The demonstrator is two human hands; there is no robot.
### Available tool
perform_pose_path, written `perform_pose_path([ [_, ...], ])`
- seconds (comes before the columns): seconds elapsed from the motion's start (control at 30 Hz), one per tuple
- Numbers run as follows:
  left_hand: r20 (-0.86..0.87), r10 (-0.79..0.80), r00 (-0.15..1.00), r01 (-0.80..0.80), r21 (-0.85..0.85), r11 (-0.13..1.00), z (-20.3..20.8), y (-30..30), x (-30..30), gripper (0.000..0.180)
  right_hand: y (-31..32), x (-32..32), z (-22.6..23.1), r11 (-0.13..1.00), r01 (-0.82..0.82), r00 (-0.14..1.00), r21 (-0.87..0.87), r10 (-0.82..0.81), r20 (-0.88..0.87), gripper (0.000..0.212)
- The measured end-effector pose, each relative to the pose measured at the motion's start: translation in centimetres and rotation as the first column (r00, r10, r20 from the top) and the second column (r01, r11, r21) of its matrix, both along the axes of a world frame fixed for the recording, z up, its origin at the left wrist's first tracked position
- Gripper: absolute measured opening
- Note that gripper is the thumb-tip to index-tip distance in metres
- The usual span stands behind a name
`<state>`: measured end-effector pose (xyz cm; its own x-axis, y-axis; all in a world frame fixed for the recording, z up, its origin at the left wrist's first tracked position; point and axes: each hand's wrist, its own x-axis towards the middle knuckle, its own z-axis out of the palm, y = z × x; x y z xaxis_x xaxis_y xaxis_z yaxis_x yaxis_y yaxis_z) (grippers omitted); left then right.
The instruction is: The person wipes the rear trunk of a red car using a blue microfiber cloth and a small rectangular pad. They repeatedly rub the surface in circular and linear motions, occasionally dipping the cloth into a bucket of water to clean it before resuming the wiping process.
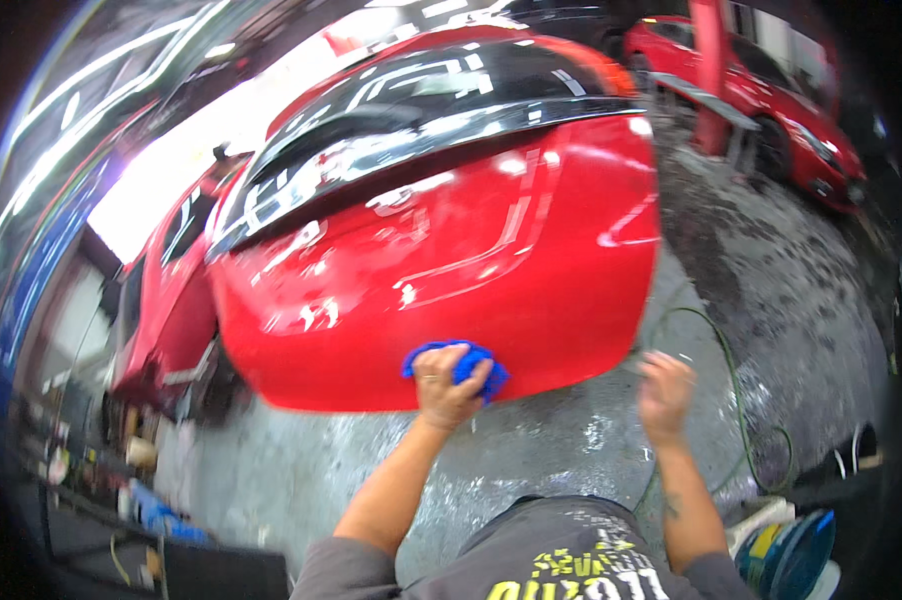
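Observation:
My left hand (pixel 445 388) is closed over a bunched blue cloth (pixel 490 380), pressing it to the lower edge of a glossy red car panel (pixel 531 300). A ring shows on one finger. My right hand (pixel 666 393) hangs in the air just past the panel's lower right corner, over the grey floor, touching nothing that I can see. Its fingers look loosely curled but blurred at the tips. Light streaks reflect across the panel.
Dark glass (pixel 441 80) of the car lies beyond the panel. A green hose (pixel 737 390) curls on the wet grey floor (pixel 531 455) at right. A bucket (pixel 791 555) stands lower right. Another red car (pixel 791 120) and a red post (pixel 709 75) are far right; shelving (pixel 211 570) stands lower left.

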<state>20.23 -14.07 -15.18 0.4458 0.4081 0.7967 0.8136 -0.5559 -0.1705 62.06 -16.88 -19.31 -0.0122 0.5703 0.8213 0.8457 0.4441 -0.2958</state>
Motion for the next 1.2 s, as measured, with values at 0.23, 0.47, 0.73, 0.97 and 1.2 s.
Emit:
perform_pose_path([
  [0.23, 0.183, 0.092, 0.979, -0.029, -0.322, 0.946, -7.0, -7.5, 1.0, 0.073, -28.6, 27.1, -31.6, 0.541, 0.469, 0.614, -0.698, -0.768, -0.182, 0.046],
  [0.47, 0.007, 0.524, 0.852, -0.263, -0.86, 0.438, -18.1, -16.6, -5.2, 0.069, -51.2, 27.3, -31.6, 0.255, 0.576, 0.3, -0.777, -0.95, -0.089, 0.062],
  [0.73, -0.297, 0.619, 0.727, -0.262, -0.953, -0.15, -20.3, -22.8, -7.6, 0.071, -57.7, 29.3, -25.6, 0.349, 0.728, 0.406, -0.591, -0.913, -0.039, 0.049],
  [0.97, -0.409, 0.64, 0.65, -0.412, -0.898, -0.154, -19.3, -20.5, 0.4, 0.073, -58.3, 36.6, -20.9, 0.245, 0.624, 0.37, -0.742, -0.929, 0.005, 0.054],
  [1.2, -0.098, 0.534, 0.84, -0.261, -0.935, 0.239, -21.5, -15.2, 13.9, 0.078, -51.0, 40.8, -8.2, 0.338, 0.771, 0.214, -0.54, -0.936, -0.28, 0.045],
])
